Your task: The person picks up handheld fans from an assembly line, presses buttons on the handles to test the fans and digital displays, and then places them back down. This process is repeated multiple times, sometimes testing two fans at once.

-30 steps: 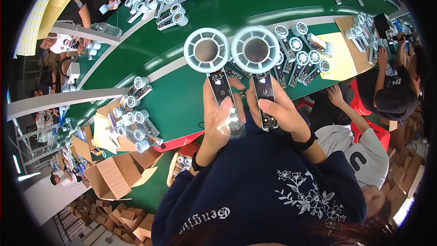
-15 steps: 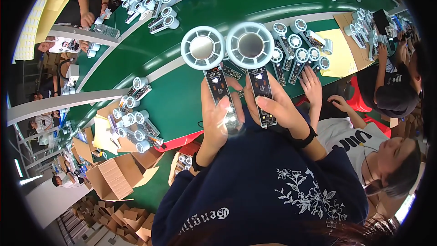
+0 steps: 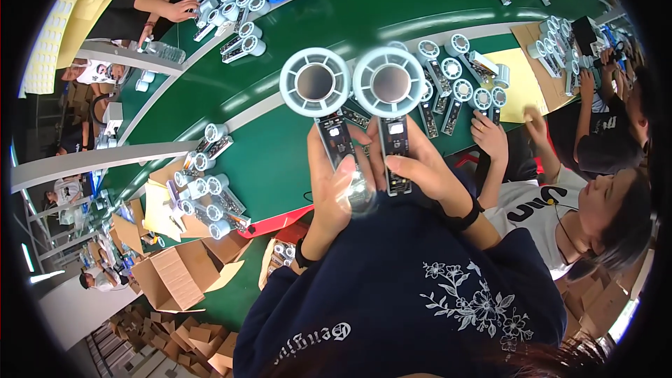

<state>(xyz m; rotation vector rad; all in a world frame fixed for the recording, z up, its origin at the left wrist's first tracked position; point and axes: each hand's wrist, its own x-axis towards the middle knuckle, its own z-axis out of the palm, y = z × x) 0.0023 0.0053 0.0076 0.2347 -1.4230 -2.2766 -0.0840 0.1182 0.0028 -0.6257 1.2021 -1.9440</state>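
Note:
My left hand point(image 3: 330, 180) is closed round the handle of a handheld fan point(image 3: 315, 82). It has a pale blue ringed head with a round metallic centre, and a black circuit board shows along the handle. A matching fan point(image 3: 389, 82) is gripped in my right hand point(image 3: 424, 168), thumb lying on its board. Both stand side by side with heads up and ring faces toward me, a narrow gap between them. Another fan part point(image 3: 355, 117) lies on the table behind them, mostly hidden.
The green table point(image 3: 280, 157) holds a fan cluster point(image 3: 210, 196) at left and more fans point(image 3: 455, 87) at right, near yellow paper point(image 3: 519, 84). A co-worker's hand point(image 3: 490, 136) is close on my right. An open carton point(image 3: 178, 273) stands lower left, near a red edge point(image 3: 280, 220).
Both fans in my hands have tilted, so their centres look deeper, and their heads sit slightly lower. The co-worker at right has shifted their hands; a person across reaches to the far pile.

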